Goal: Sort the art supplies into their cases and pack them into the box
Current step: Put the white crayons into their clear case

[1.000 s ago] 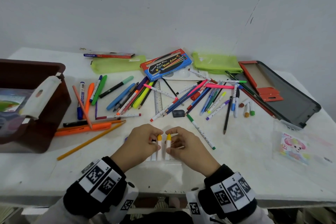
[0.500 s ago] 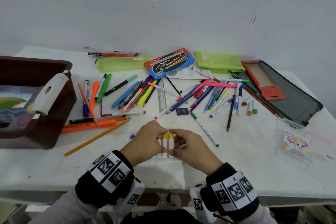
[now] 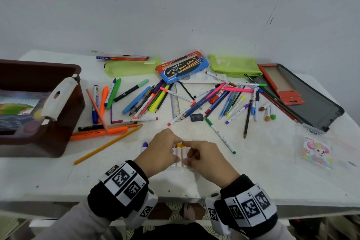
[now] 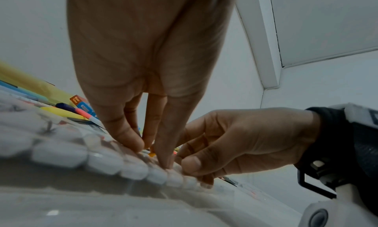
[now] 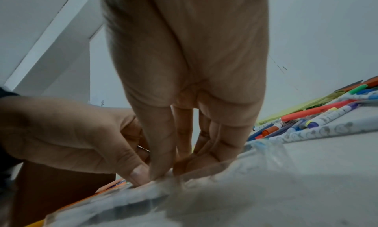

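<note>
Markers (image 3: 179, 154), white-barrelled with yellow and orange caps, are pinched side by side between the left hand (image 3: 160, 152) and the right hand (image 3: 206, 159), over a clear plastic case (image 4: 126, 169) lying on the white table (image 3: 253, 171). The fingers of both hands are curled onto the barrels, thumbs pressed at the near ends. A purple-capped marker (image 3: 144, 145) is seen just left of the left hand. Beyond both hands loose pens and pencils (image 3: 194, 101) are scattered. The brown box (image 3: 39, 107) is set well to the left of the left hand, and a blue watercolour box (image 3: 182, 67) lies far beyond the hands.
</note>
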